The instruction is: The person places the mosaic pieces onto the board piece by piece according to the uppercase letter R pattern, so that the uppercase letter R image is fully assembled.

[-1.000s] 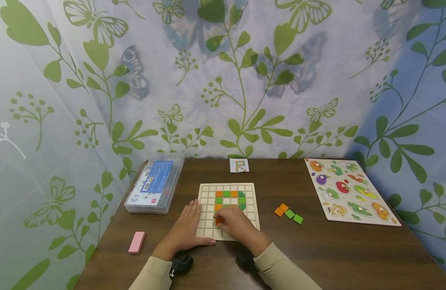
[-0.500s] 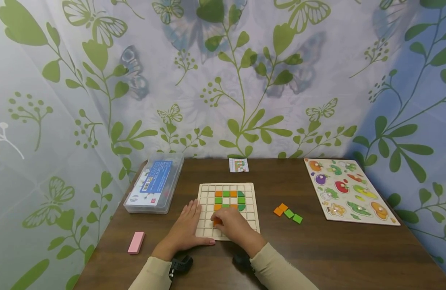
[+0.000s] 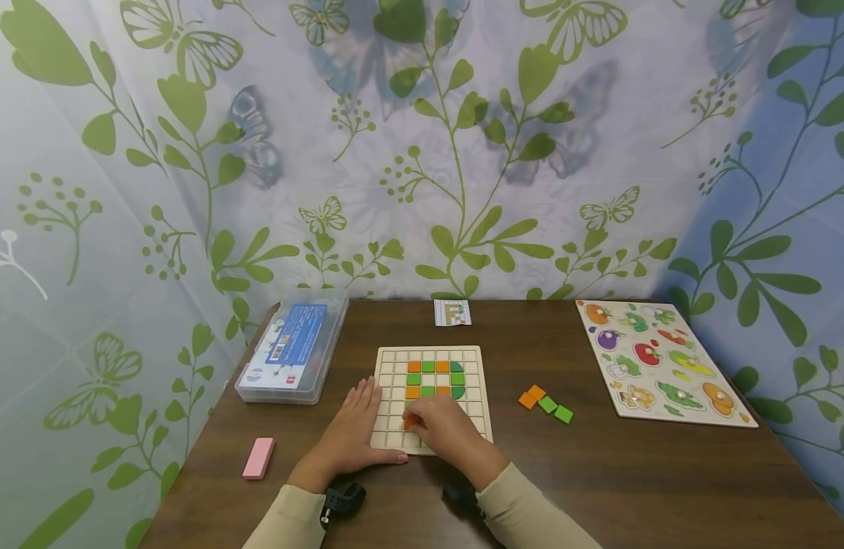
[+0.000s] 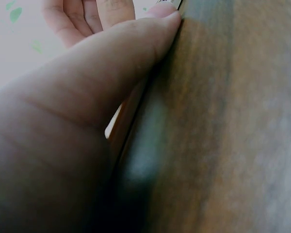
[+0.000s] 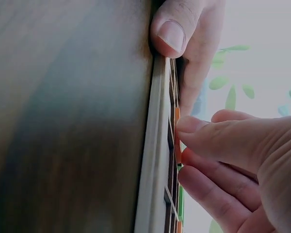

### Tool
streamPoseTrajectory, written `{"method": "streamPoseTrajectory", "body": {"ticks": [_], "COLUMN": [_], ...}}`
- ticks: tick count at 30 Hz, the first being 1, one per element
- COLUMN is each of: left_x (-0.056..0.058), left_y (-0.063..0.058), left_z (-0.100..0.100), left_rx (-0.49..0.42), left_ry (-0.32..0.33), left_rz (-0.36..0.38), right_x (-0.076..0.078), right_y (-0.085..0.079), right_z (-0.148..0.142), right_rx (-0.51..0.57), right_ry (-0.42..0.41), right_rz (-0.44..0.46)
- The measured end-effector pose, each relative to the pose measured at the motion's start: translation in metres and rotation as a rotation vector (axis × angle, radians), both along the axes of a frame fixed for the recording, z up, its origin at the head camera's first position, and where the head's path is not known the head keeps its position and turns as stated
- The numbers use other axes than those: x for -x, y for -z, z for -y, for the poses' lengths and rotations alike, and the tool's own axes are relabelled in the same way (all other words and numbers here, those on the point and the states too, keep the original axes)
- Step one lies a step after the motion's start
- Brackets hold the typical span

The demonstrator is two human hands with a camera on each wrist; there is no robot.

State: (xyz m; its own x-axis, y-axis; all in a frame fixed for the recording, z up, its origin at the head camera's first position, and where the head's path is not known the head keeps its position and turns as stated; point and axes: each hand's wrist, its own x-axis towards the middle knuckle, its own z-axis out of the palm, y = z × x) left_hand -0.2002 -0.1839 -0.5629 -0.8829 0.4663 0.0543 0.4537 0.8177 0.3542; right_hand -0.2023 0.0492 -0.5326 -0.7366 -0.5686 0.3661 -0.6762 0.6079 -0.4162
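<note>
Pale wooden grid board with square cells (image 3: 431,357), lying flat at the middle of the dark brown wooden table (image 3: 600,473); upper rows partly filled with orange and green square tiles forming a ring-like figure (image 3: 435,378), the lower rows and outer columns mostly bare. Left hand (image 3: 349,435): fingers straight and relaxed, palm down on the board's near-left corner, thumb along the near edge, steadying it and holding nothing. Right hand (image 3: 449,431): fingers bent over the lower middle of the board, fingertips pinching a small orange square tile (image 3: 411,420) that sits at, or just above, a cell below the filled figure; whether it is fully seated cannot be told. Loose stock: two orange and two green square tiles (image 3: 547,402) on the table just right of the board, untouched. Small printed pattern card (image 3: 452,313) beyond the board's far edge. Judged progress: perhaps half of the pattern laid, one tile in hand, four loose pieces left. Also present: clear plastic lidded box with blue label (image 3: 293,347) at far left; pink rectangular block (image 3: 258,458) near left edge; wooden peg puzzle of fruit and vegetables (image 3: 662,366) at right; leaf-and-butterfly printed curtain (image 3: 422,152) behind.
</note>
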Motion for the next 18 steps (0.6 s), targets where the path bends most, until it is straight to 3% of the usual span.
{"method": "streamPoseTrajectory", "body": {"ticks": [18], "left_x": [-0.001], "left_y": [-0.002], "left_z": [-0.001], "left_rx": [-0.013], "left_ry": [-0.006], "left_rz": [0.004], "right_x": [0.001], "right_y": [0.002], "right_z": [-0.02], "right_rx": [0.069], "right_ry": [0.028], "right_rz": [0.012]}}
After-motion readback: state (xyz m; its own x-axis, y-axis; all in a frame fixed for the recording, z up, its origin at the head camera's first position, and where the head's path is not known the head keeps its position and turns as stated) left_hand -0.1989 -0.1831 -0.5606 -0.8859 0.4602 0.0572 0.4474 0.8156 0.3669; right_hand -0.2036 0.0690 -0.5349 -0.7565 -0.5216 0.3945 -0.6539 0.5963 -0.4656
